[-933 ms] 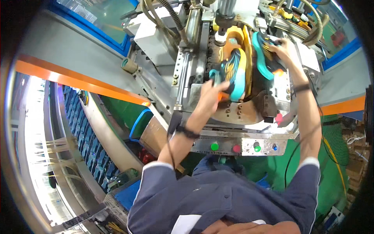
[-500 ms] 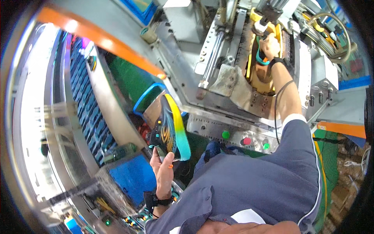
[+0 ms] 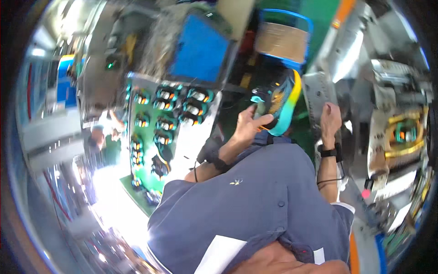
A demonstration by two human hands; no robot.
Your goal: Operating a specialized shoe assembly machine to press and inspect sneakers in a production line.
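My left hand [image 3: 250, 123] is closed on a running shoe [image 3: 286, 102] with a dark patterned upper and a sole running from yellow to teal. It grips the shoe at the heel end, thumb on the near side, and the toe points away from me. My right hand [image 3: 331, 119] hangs over the edge of the machine's metal panel [image 3: 318, 89], its fingers curled in with nothing visible in them. To its right, a shoe with a teal collar [image 3: 404, 133] sits in the machine between yellow pads [image 3: 407, 151].
A green-topped table [image 3: 150, 98] at the left carries several teal and black shoes [image 3: 194, 107]. Beyond it stands a blue panel [image 3: 200, 48]. Past the held shoe is a blue-framed cart [image 3: 282, 41] with a brown board. Another person [image 3: 114, 128] is blurred at far left.
The view has swung left, bringing the table of shoes into sight. My right hand has left the shoe in the machine and come back toward my body. My left hand still holds its shoe.
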